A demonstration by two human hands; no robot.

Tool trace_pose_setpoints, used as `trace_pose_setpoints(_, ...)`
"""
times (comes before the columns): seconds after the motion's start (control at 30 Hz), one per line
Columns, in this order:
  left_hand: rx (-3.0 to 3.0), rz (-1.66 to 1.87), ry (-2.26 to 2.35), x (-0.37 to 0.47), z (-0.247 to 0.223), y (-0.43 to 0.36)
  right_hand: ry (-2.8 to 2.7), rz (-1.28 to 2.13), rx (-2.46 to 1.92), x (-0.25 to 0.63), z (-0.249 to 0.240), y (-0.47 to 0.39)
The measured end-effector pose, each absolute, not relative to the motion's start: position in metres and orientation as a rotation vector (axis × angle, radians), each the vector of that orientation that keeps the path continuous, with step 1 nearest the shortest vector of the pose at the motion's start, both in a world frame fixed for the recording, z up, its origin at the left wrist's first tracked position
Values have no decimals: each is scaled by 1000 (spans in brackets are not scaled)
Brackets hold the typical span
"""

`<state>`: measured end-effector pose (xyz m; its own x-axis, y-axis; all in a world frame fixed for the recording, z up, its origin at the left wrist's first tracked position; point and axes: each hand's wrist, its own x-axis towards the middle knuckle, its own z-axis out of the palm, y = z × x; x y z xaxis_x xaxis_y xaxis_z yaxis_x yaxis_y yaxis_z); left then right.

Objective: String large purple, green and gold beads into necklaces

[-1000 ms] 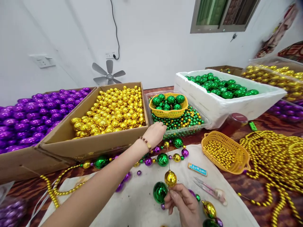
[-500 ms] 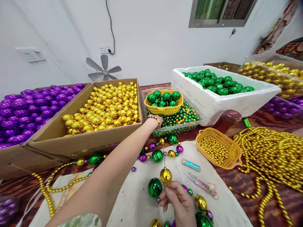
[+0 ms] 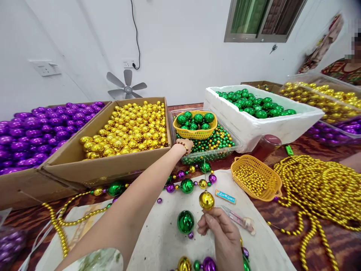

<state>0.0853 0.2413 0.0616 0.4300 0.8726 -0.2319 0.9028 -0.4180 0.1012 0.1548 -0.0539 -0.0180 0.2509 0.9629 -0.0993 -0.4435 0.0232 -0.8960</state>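
At far left, shiny purple balls [image 3: 34, 133] fill a carton, and beside them a cardboard box [image 3: 113, 162] holds gold balls. In front of these, a string of small gold beads [image 3: 58, 226] curves over the edge of a white cloth [image 3: 158, 241]. The left hand [image 3: 185, 145], wearing a beaded bracelet, reaches to the near left part of a clear tray [image 3: 197, 154] of small green and gold beads, just below a yellow basket [image 3: 197, 133] of green balls; its fingertips are hidden, so I cannot tell whether they grip anything. A strand [image 3: 187, 186] of green, purple and gold balls lies in front of the tray, and a big green ball [image 3: 185, 222] sits on the cloth. Well apart from the left hand, the right hand [image 3: 224, 233] has thumb and fingers closed on the underside of a gold ball [image 3: 207, 200] (a thin needle [image 3: 205, 177] stands up from its top). Farther right are a pink-handled cutter [image 3: 239, 220], a white foam box [image 3: 254, 130] of green balls, an orange basket [image 3: 272, 182] of gold beads, heaped gold strands [image 3: 324, 188] and, at the edge, a person [image 3: 344, 71].
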Motion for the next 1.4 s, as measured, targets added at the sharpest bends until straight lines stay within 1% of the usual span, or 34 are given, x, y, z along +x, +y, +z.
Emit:
trace_pose_setpoints(0.17,2465,247,1439,82,85,205,-709,1165,-1016,165,8,-50)
trace_pose_setpoints(0.27,2424,520,1327,57,93,160,-829,1250,-1011,159,8,-50)
trace_pose_setpoints(0.33,2295,657,1273,29,87,125,-906,1338,-1006,149,1,-51)
trace_pose_setpoints(0.37,1985,817,1185,13,81,108,-932,1377,-1001,144,-4,-52)
trace_pose_setpoints(0.43,1361,1007,1056,-19,64,77,-970,1425,-1000,133,-13,-55)
trace_pose_setpoints(0.53,789,1131,939,-56,40,42,-1038,1451,-1036,120,-25,-60)
trace_pose_setpoints(0.67,555,1200,865,-77,24,18,-1136,1436,-1108,114,-31,-65)
trace_pose_setpoints(1.1,404,1275,882,-89,6,9,-1388,1397,-1139,112,-38,-67)
trace_pose_setpoints(1.27,581,1235,989,-89,12,-3,-1507,1439,-1181,113,-37,-66)
trace_pose_setpoints(1.4,950,928,1210,-102,10,-24,-1515,1431,-1179,110,-41,-67)
